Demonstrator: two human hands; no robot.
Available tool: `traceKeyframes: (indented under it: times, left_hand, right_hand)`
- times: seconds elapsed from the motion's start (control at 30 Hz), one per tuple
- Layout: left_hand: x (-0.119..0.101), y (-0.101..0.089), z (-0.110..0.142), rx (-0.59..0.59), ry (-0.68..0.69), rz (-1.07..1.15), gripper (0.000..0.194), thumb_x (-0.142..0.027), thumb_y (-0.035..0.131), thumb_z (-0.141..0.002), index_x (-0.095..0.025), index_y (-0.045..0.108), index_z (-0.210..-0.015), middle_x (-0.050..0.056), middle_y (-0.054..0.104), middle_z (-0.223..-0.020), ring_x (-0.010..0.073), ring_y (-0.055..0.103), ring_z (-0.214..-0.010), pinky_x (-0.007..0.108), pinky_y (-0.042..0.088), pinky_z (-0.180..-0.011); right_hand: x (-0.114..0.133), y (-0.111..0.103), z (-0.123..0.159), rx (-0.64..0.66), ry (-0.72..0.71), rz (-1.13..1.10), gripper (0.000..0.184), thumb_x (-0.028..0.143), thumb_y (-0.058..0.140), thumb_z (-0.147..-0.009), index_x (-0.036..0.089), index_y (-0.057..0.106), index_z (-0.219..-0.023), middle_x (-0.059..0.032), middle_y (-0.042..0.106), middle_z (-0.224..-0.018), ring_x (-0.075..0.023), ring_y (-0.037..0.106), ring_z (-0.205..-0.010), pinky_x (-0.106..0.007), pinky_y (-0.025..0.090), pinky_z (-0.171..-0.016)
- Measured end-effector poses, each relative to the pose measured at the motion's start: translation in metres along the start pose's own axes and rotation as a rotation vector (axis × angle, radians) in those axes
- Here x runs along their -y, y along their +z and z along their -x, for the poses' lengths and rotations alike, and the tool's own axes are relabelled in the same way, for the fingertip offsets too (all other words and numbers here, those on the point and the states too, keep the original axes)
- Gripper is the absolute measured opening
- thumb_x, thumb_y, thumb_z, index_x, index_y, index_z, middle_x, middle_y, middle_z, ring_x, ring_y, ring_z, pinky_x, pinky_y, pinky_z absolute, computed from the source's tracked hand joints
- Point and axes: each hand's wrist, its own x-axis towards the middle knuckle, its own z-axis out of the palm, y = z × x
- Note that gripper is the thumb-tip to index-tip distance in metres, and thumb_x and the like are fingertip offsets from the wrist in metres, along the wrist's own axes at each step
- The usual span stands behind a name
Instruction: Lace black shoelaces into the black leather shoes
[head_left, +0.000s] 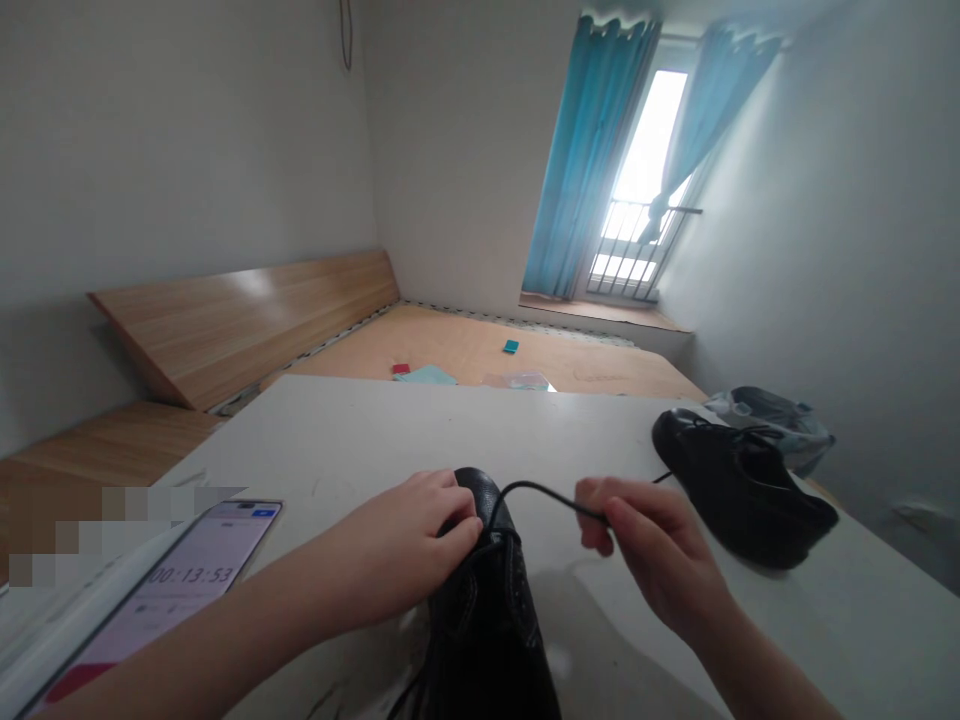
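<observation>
A black leather shoe (495,610) lies on the white table in front of me, its toe pointing away. My left hand (427,535) is closed over the left side of the shoe near the toe; what its fingertips pinch is hidden. From the front eyelets a black shoelace (536,487) arcs up and to the right. Its other end runs into my right hand (637,535), which pinches it between thumb and fingers above the table. Another lace end trails at the shoe's lower left.
A second black shoe (739,490), laced, rests at the table's right side, by a plastic-lined bin (780,420). On the left lies a phone (195,580) showing a timer. Beyond the white table (360,420) is a bed (450,335) with small coloured items.
</observation>
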Motion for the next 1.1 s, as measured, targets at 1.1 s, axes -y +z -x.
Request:
traceKeyframes:
  times: [1.1]
  left_hand:
    - [-0.013,-0.042,0.020,-0.314,0.058,-0.223,0.036,-0.042,0.043,-0.090,-0.022,0.064,-0.068,0.005,0.066,-0.081,0.0250,0.058,-0.083,0.034,0.040,-0.075]
  right_hand:
    - [-0.016,-0.001,-0.017,-0.063,0.427,-0.092,0.034,0.048,0.063,-0.083,0.019,0.059,-0.067,0.0007,0.050,-0.070,-0.0144,0.045,-0.070,-0.029,0.038,-0.068]
